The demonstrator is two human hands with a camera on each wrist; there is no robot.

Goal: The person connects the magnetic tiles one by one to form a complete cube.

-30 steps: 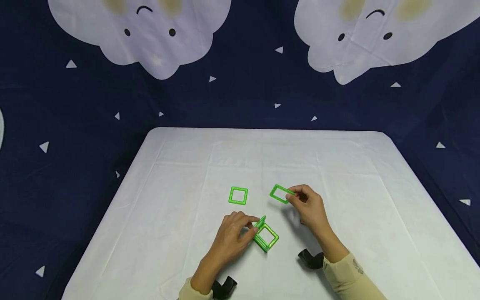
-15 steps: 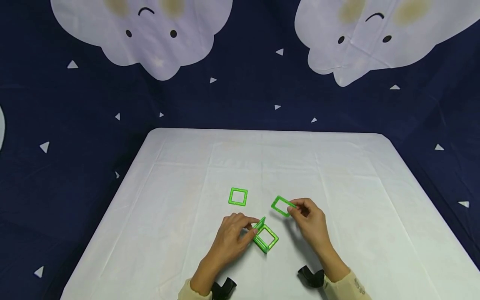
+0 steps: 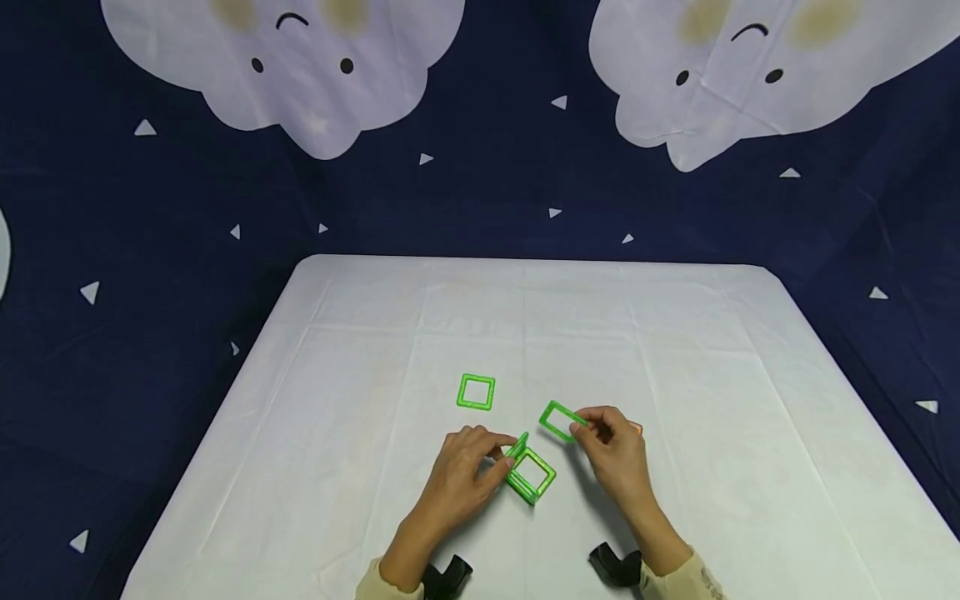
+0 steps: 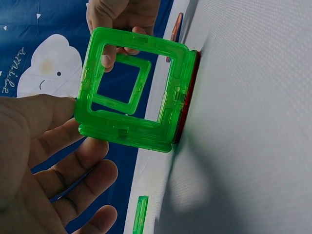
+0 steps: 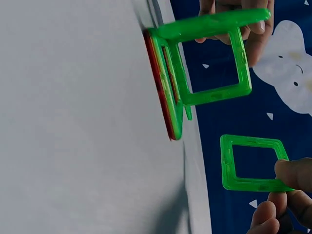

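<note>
My left hand (image 3: 465, 471) pinches a small build of green square magnetic tiles (image 3: 551, 481), thumb and finger at its upper left corner. Two tiles stand upright on a flat green one, at a corner to each other. A dark red layer (image 5: 161, 92) shows beneath the base in the right wrist view. With thumb and fingers my right hand (image 3: 618, 454) holds a loose green square tile (image 3: 553, 407) by one edge, tilted above the cloth. In the head view it is up and right of the build, apart from it.
One more green square tile (image 3: 476, 407) lies flat beyond my left hand. An orange piece (image 4: 176, 31) rests on the white tabletop (image 3: 360, 333), mostly hidden behind my right hand in the head view. A dark blue cloth (image 3: 495, 192) with clouds hangs beyond the table.
My right hand has come nearer to me with its tile, closer to the build. The orange piece now peeks out behind that hand. My left hand and the build stay in place.
</note>
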